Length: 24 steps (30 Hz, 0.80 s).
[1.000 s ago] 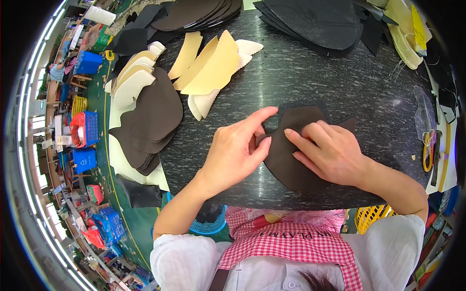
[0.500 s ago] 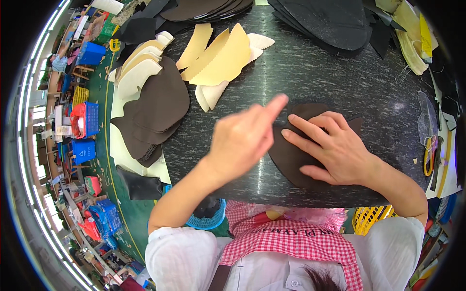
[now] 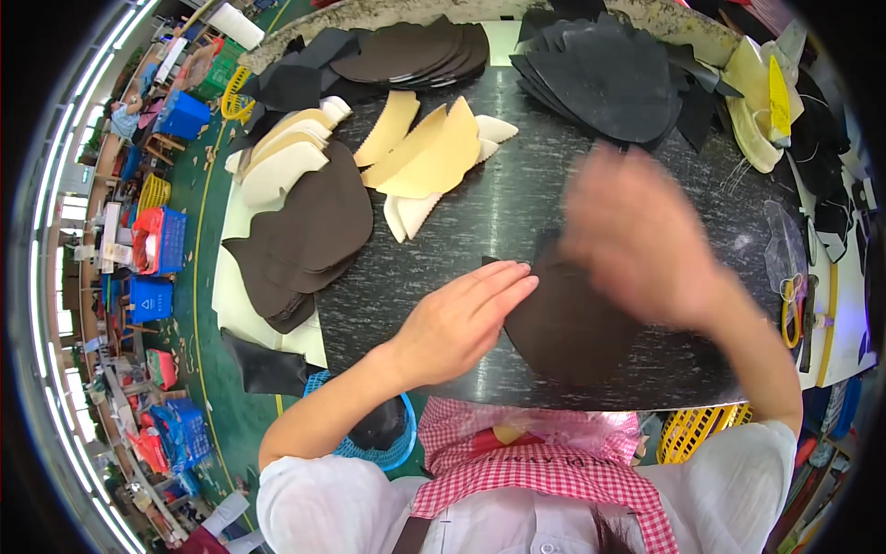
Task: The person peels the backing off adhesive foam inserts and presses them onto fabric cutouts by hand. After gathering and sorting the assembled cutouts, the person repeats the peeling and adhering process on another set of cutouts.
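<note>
Head camera: a dark brown, leather-like piece [image 3: 572, 342] lies flat on the dark speckled table [image 3: 397, 277], at the near edge and a little right of the middle. The left hand [image 3: 466, 319] has its fingers straight and close together, the tips at the piece's left edge; the thumb is out of sight, so I cannot tell whether it pinches anything. The right hand [image 3: 637, 235] is blurred over the far right part of the piece; whether it grips, or even touches, cannot be told. Far left of the hands lie a stack of similar brown pieces [image 3: 323, 217] and some cream pieces [image 3: 443, 152] with zigzag edges.

Judging by its look, the brown piece should be light, thin and supple, likely to bend or slide rather than break. A flat palm on its middle should steady it, while its outer edge seems best for a thumb-and-finger pinch.
</note>
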Available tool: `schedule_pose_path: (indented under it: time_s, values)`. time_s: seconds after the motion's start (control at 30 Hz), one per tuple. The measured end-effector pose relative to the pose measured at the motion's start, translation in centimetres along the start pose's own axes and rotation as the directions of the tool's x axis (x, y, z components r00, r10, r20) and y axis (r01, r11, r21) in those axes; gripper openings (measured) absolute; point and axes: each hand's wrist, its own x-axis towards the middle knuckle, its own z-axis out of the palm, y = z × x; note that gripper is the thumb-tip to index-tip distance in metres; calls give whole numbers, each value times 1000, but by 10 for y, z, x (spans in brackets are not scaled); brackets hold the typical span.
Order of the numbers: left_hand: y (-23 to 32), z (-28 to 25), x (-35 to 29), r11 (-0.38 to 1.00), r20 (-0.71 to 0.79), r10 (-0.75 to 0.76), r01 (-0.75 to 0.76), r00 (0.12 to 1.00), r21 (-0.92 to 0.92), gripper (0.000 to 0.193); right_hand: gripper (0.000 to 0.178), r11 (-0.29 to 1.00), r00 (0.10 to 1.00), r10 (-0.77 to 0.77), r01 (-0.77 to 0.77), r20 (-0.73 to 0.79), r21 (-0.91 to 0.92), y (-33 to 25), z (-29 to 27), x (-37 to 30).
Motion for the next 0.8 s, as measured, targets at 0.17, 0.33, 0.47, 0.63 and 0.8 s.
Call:
schedule_pose_path:
  time_s: [0.17, 0.33, 0.47, 0.63, 0.8]
  values:
    - [1, 4, 19, 997, -99, 56, -50, 994, 66, 47, 35, 944, 947, 320, -321, -28, -71, 106, 2, -20]
    - [-12, 11, 98, 973, -207, 207, -180, 956, 144, 56, 24, 873, 905, 424, -398, -36, 282, 109, -6, -10]
    - [-32, 36, 161, 904, -299, 388, -297, 872, 306, 58, 23, 604, 730, 682, -524, -49, 601, 137, 16, -28]
    - [-61, 43, 180, 967, -228, 170, -118, 959, 225, 59, 28, 757, 367, 544, -603, -755, 253, 148, -48, -26]
    - [-46, -22, 93, 813, -331, -14, 204, 943, 546, 68, 19, 825, 614, 565, -398, 551, -401, -39, -34, 9]
